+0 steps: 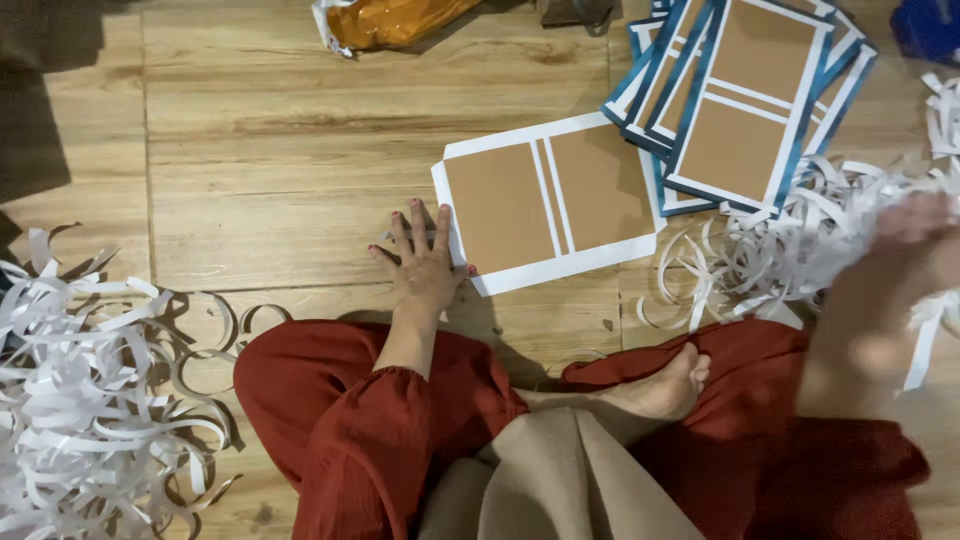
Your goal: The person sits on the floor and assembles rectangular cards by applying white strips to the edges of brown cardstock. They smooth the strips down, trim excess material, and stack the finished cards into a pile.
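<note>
My left hand [425, 262] lies flat on the wooden floor [280, 150], fingers spread, its thumb side touching the left edge of a white sheet with brown card panels [550, 200]. My right hand [915, 250] is a blur at the right, raised over a heap of curled white paper strips [790, 240]; one strip [925, 335] hangs under it, and whether the hand grips it I cannot tell. I sit cross-legged in red clothing, one bare foot [665, 385] in front of me.
A fanned stack of similar blue-edged brown-panel sheets [750, 90] lies at the back right. A big pile of white paper curls [90, 400] fills the left. An orange plastic bag [385, 20] sits at the top edge, something blue [930, 25] in the top right corner.
</note>
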